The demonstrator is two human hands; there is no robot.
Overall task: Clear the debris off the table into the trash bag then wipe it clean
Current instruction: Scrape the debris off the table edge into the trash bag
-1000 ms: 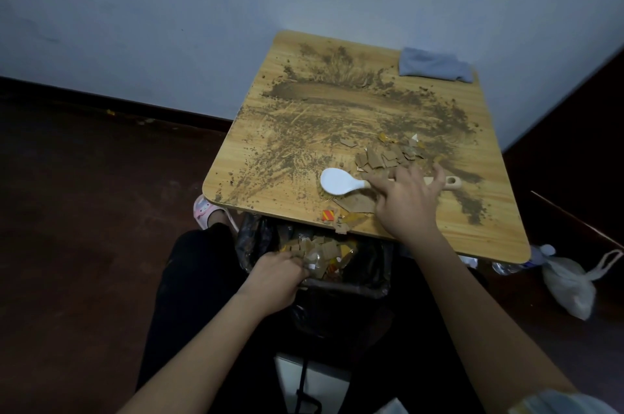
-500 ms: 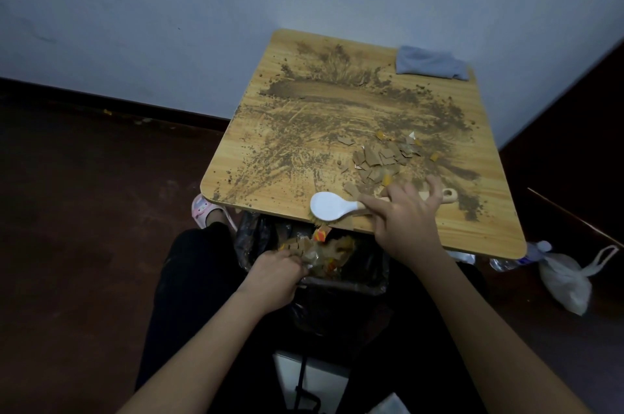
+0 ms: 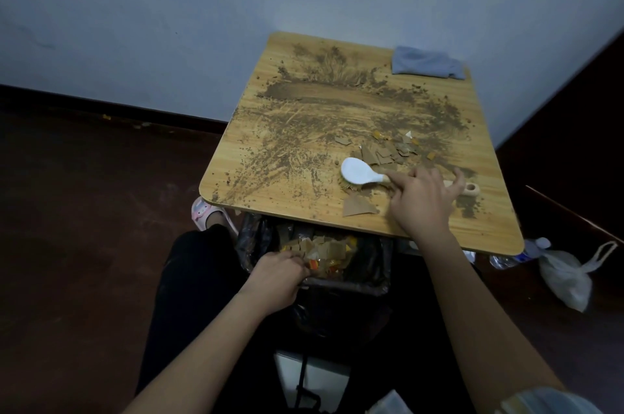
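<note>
1. Since half a second ago the brush (image 3: 358,173) is back up the table (image 3: 293,109) from the near edge, its white head now just below the pile of cardboard scraps (image 3: 388,152) at about 4 o'clock on the tabletop.
2. Right hand (image 3: 422,201) grips the brush handle, index finger stretched along it toward the head, the other fingers curled over; the wooden handle end pokes out at 3 o'clock of the hand.
3. One bigger cardboard piece (image 3: 358,206) lies by itself near the front edge, right below the brush head.
4. Left hand (image 3: 275,275) pinches the rim of the black trash bag (image 3: 364,282), fingers curled on it, holding it under the table's 6 o'clock edge.
5. Bag's got a heap of tan, orange and white scraps in it already.
6. Brown dirt (image 3: 337,109) is smeared over most of the top.
7. Blue-grey cloth (image 3: 427,62) sits folded at the 1 o'clock corner.
8. White plastic bag (image 3: 564,278) lies on the floor at 4 o'clock; can't tell what's inside.
</note>
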